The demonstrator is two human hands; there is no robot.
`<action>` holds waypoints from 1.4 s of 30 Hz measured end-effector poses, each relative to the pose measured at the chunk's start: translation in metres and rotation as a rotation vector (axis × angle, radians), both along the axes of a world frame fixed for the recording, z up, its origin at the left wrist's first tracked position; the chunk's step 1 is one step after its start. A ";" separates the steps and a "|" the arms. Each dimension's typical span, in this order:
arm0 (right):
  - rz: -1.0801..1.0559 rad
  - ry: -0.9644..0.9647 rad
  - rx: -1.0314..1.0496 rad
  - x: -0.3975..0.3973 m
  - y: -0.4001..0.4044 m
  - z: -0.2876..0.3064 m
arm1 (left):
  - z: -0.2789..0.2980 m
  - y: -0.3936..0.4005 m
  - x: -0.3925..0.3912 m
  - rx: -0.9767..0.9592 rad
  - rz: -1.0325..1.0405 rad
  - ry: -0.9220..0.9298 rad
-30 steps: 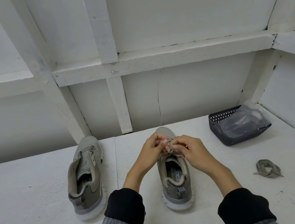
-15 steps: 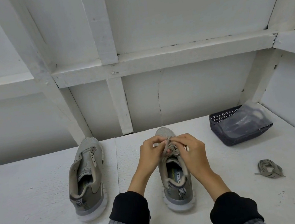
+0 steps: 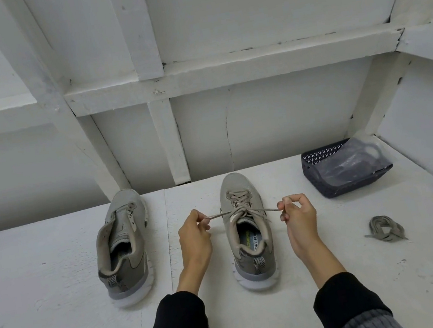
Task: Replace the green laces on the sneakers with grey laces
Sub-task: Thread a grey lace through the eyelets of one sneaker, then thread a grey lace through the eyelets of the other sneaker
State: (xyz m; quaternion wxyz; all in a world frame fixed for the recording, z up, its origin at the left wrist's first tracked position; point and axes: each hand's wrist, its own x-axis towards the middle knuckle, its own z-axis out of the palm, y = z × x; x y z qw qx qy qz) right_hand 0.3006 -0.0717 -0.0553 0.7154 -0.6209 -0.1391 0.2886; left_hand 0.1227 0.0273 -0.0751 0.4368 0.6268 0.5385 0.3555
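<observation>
Grey lace ends pinched in left hand and right hand.

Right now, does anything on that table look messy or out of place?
A little. The left sneaker has no lace and its tongue gapes open, while the right sneaker is laced. A loose lace lies bundled on the table, and the clear bag spills over the dark basket.

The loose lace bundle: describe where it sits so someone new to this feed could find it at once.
Start at the dark basket in the white table's far right corner, then come toward the camera along the right side. The loose lace bundle lies alone there, right of the right hand. Unlike the lace threaded through the middle sneaker, it is a small tangled heap touching no shoe.
</observation>
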 end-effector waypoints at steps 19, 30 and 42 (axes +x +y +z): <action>0.250 -0.247 -0.206 0.070 -0.014 0.002 | 0.009 -0.061 0.123 -0.168 -0.172 -0.100; 0.068 -0.906 -0.860 0.115 -0.096 -0.019 | 0.008 -0.073 0.119 -0.023 -0.067 -0.022; 0.026 -0.761 -0.456 0.095 -0.109 0.009 | 0.030 -0.054 0.020 0.417 0.208 0.478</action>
